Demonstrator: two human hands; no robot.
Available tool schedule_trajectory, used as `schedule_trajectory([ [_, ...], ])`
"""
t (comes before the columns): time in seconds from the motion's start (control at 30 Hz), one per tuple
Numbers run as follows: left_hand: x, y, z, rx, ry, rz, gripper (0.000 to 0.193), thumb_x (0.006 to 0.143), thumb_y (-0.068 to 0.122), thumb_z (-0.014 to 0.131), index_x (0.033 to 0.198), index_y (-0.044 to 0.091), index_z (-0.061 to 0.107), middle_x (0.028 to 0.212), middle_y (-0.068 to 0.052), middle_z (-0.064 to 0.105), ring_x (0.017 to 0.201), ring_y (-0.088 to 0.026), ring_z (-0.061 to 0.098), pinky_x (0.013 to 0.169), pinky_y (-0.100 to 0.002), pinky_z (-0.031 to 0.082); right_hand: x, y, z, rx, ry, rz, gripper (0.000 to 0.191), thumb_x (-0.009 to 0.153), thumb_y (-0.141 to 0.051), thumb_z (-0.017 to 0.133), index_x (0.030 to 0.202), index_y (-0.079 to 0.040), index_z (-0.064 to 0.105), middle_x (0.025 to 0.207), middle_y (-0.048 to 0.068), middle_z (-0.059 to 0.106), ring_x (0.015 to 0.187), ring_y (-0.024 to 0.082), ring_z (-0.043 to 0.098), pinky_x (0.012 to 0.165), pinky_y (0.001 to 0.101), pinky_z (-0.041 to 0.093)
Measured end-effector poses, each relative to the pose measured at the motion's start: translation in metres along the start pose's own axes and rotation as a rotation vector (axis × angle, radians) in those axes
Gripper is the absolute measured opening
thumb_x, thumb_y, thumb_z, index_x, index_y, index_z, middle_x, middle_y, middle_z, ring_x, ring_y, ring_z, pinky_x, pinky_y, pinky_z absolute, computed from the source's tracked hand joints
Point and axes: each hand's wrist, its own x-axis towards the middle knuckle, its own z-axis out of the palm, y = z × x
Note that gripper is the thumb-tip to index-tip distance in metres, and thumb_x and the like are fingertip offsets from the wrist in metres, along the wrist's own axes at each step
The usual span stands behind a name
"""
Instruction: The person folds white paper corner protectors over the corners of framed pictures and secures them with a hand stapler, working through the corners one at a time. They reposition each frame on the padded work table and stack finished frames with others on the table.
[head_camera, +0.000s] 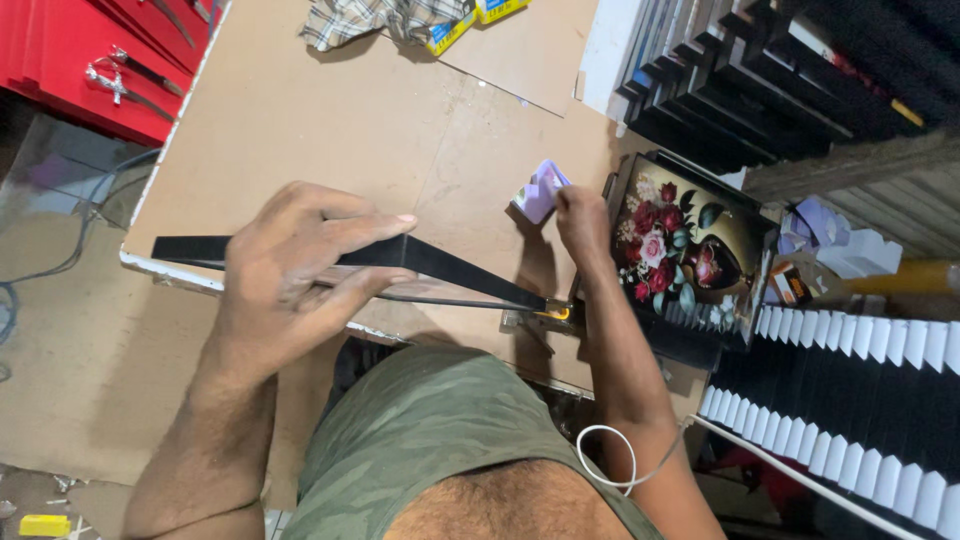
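Bare arms and a green top

The left hand (300, 275) and right hand (582, 222) wear no gloves or rings. Both arms have no sleeves. Below them is an olive green sleeveless shirt (430, 440).

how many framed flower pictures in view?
1: the framed flower picture lies flat at the right of the brown board, beside the right hand. The stacked black frames above may hide others.

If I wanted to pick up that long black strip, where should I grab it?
Probably mid-length, where the left hand pinches the black strip now. It is long, thin and flat, so fingers over the top and thumb beneath suit it; its right end is pinned by the right hand.
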Motion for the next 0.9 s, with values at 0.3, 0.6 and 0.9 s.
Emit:
schedule_trajectory([
  [0.3, 0.018, 0.001, 0.005, 0.037, -0.060, 0.189, 0.051, 0.083, 0.021, 0.088, 0.128, 0.009, 0.068, 0.122, -0.009, 0.070, 0.114, -0.026, 0.069, 0.099, -0.038, 0.057, -0.104, -0.111, -0.109, 1.357, 0.250, -0.176, 0.010, 0.104, 0.006, 0.070, 0.112, 0.001, 0.066, 0.096, 0.010, 0.071, 0.082, 0.016, 0.071, 0.078, 0.0340, 0.065],
  [0.6, 0.007, 0.006, 0.012, -0.027, -0.057, 0.150, 0.050, 0.094, 0.016, 0.085, 0.136, 0.009, 0.058, 0.117, -0.006, 0.072, 0.108, -0.025, 0.070, 0.093, -0.036, 0.058, -0.119, -0.146, -0.095, 0.848, 0.227, -0.427, 0.033, 0.088, 0.017, 0.078, 0.115, 0.006, 0.063, 0.108, 0.017, 0.071, 0.107, 0.027, 0.073, 0.115, 0.0443, 0.055],
  [0.9, -0.019, 0.002, 0.013, 0.026, 0.037, 0.234, 0.053, 0.092, -0.006, 0.086, 0.130, 0.016, 0.056, 0.130, -0.016, 0.039, 0.099, -0.015, 0.066, 0.081, -0.026, 0.059, -0.139, -0.156, -0.102, 0.946, 0.122, -0.375, 0.029, 0.091, 0.019, 0.075, 0.115, 0.006, 0.065, 0.118, 0.020, 0.071, 0.110, 0.025, 0.073, 0.096, 0.0341, 0.063],
])
